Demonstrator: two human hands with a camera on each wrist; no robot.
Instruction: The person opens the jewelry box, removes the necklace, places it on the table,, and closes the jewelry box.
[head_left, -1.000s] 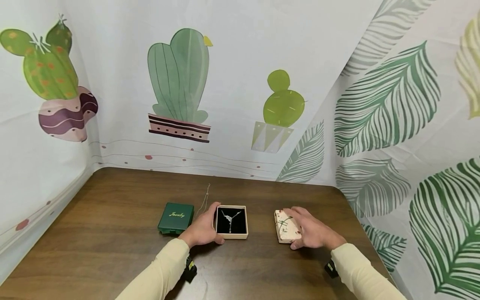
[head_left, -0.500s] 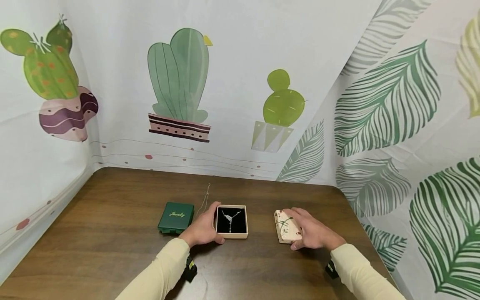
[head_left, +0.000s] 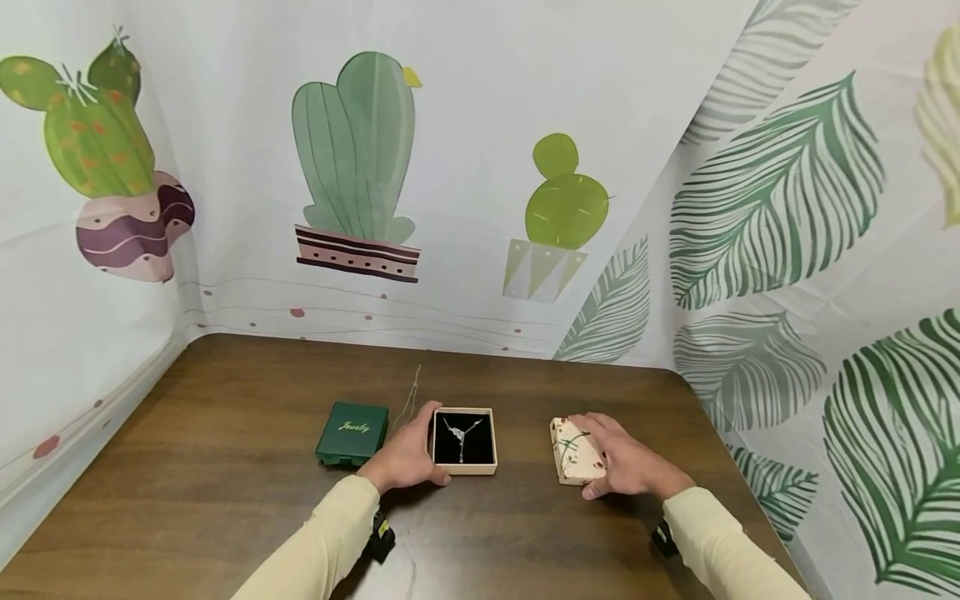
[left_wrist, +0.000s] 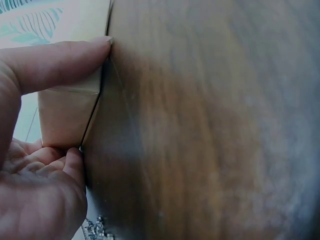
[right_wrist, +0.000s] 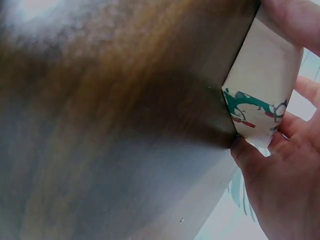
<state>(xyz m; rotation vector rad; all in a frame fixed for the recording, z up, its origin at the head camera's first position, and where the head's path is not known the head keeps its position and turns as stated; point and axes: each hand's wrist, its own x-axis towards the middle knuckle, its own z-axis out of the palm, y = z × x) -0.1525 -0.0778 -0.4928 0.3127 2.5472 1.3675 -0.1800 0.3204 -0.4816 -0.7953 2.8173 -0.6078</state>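
Note:
My left hand (head_left: pixel 405 457) grips an uncovered cream jewelry box (head_left: pixel 474 471) by its left side, thumb at the near edge and fingers at the far one. A silver necklace (head_left: pixel 458 435) with a dangling pendant lies on the black lining inside. To the right, my right hand (head_left: pixel 626 462) holds the flower-printed box lid (head_left: pixel 570 454) from its right side. In the left wrist view, thumb and fingers span the plain wall of the jewelry box (left_wrist: pixel 70 117). The right wrist view has the lid (right_wrist: pixel 262 65) between thumb and fingers, down at the tabletop.
A green box (head_left: pixel 352 433) with gold "Jewelry" lettering sits left of my left hand. Behind that hand, a thin chain (head_left: pixel 412 392) stretches toward the table's back. The brown wooden table (head_left: pixel 517 533) meets a cactus-and-leaf printed curtain (head_left: pixel 465 167) at the back and sides.
Both hands keep their grips on the jewelry box and the lid, with no visible movement. The head view has shifted very slightly.

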